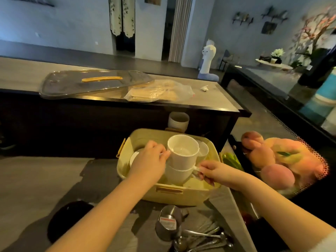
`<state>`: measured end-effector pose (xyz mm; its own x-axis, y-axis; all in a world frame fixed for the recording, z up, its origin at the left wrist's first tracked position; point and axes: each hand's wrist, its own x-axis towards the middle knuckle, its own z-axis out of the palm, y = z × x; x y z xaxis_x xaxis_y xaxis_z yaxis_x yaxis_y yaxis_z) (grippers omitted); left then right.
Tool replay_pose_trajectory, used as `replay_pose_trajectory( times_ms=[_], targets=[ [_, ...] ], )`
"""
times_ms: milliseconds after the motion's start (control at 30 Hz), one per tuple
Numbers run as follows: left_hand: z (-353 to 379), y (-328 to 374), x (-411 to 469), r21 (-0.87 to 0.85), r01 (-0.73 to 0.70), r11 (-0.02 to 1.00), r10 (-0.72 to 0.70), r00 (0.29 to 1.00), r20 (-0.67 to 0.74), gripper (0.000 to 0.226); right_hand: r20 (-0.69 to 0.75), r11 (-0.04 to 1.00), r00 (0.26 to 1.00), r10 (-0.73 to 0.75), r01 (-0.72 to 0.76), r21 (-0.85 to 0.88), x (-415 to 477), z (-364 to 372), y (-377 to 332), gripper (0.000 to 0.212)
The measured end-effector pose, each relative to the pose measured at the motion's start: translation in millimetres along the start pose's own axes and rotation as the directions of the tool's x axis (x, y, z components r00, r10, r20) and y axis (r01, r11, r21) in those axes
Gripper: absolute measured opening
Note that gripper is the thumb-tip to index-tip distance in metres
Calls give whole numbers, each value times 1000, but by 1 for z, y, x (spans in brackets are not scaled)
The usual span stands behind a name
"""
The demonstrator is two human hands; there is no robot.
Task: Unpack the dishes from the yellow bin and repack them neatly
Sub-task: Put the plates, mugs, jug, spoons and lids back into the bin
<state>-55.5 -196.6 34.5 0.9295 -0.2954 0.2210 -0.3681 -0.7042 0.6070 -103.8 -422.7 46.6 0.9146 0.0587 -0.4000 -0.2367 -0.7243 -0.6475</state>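
Inside the yellow bin (169, 194), on the floor in front of you, two white mugs stood stacked: the upper mug (182, 151) sat upright in the mouth of the lower mug (177, 174). Your left hand (149, 160) gripped the upper mug at its left side, fingers curled. Your right hand (211, 172) pinched the lower mug's handle on the right. A white plate (133, 158) lay in the bin's left part, partly under your left hand, and a smaller cup (203, 150) stood just right of the stack. Nearer you, outside the bin, a steel cup (168, 222) lay beside a cluster of spoons (203, 237). Peaches (272, 160) filled a basket to the right. On the far counter (209, 99) rested a clear lid (94, 81) and a plastic bag (158, 91).
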Motion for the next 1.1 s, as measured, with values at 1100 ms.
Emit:
replay_pose_trajectory(
  times_ms=[1100],
  targets=[
    [54, -33, 39, -323, 734, 597, -128, 484, 865, 17, 201, 901, 883, 423, -434, 11, 72, -21, 4, 64]
  ],
)
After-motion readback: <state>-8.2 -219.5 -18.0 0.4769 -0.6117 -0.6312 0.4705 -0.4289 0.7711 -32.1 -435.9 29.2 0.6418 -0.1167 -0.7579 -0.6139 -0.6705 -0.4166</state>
